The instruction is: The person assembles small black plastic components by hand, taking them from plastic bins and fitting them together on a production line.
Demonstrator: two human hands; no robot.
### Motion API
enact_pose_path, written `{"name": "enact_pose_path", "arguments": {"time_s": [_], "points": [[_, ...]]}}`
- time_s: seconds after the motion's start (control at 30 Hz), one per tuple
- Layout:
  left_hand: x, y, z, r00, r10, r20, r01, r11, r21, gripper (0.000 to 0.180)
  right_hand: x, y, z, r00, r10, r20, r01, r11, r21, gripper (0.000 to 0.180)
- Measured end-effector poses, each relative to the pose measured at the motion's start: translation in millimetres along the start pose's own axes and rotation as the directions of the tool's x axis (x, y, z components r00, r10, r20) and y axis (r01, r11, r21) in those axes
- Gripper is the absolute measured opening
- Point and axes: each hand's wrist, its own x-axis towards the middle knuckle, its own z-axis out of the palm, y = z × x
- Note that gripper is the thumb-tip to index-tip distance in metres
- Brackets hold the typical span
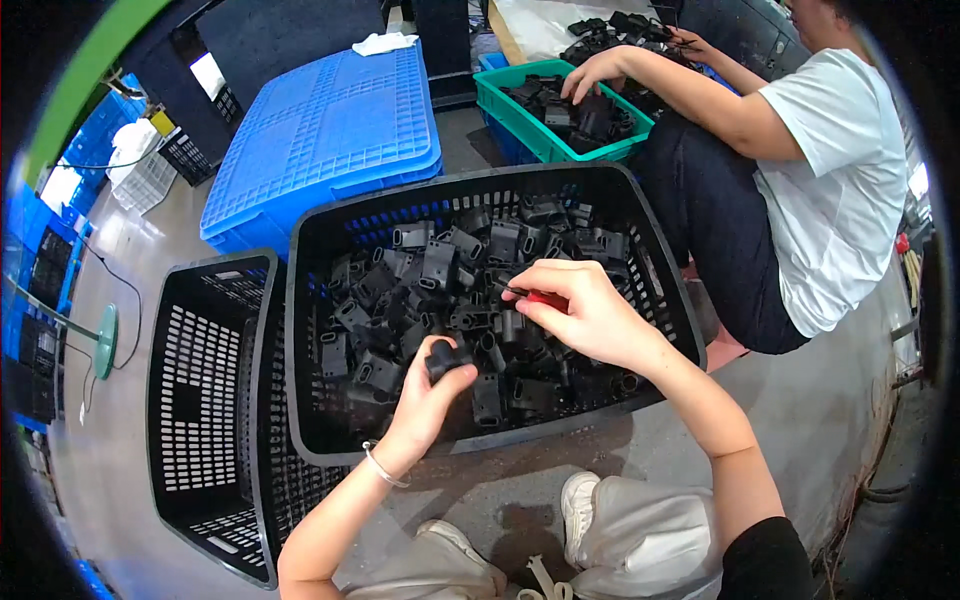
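Note:
My left hand (424, 398) is closed around a black moulded plastic part (450, 358), held above the near side of a black crate (480, 448). In my right hand (595, 312) is a small red-handled tool (545, 298) with a thin dark tip pointing left. The tip is apart from the part in my left hand, and its exact kind is too small to tell. Beneath both hands, the crate holds a heap of similar black plastic parts (438, 262), many with oval sockets and short tubes.
An upright-sided black crate (200, 400) stands at the left. Behind it is a large blue lidded bin (330, 110) with a white cloth (384, 43). At the right, a seated person (830, 190) reaches over a green crate (560, 150) of black parts. My shoes (578, 515) are below.

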Motion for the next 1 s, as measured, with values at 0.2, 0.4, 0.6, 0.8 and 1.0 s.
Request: {"name": "enact_pose_path", "arguments": {"time_s": [0.2,0.4,0.6,0.8,1.0], "points": [[5.8,-14.9,-12.5,0.951,0.191,0.244,-0.305,0.445,0.842,0.058,47.7,67.2,-2.6,0.989,-0.147,0.026,0.129,0.757,-0.641,0.013],[2.6,-0.1,3.5,0.870,0.321,0.373,-0.445,0.187,0.876,0.045,172.3,209.7,-75.1,0.968,-0.071,-0.241,-0.177,0.487,-0.855,0.016],[4.3,-6.1,-2.6,0.868,0.312,0.386,-0.463,0.227,0.857,0.033,216.2,282.0,-89.3,0.871,0.336,-0.359,-0.479,0.414,-0.774,0.032],[1.0,-6.1,-2.1,0.865,0.357,0.352,-0.438,0.198,0.877,0.038,203.4,197.3,-67.5,0.830,-0.018,-0.557,-0.390,0.696,-0.603,0.033],[-2.0,-8.1,-8.3,0.855,0.452,0.257,-0.399,0.255,0.881,0.061,118.1,47.6,-2.3,0.877,0.467,0.109,-0.465,0.771,0.435,0.027]]}}
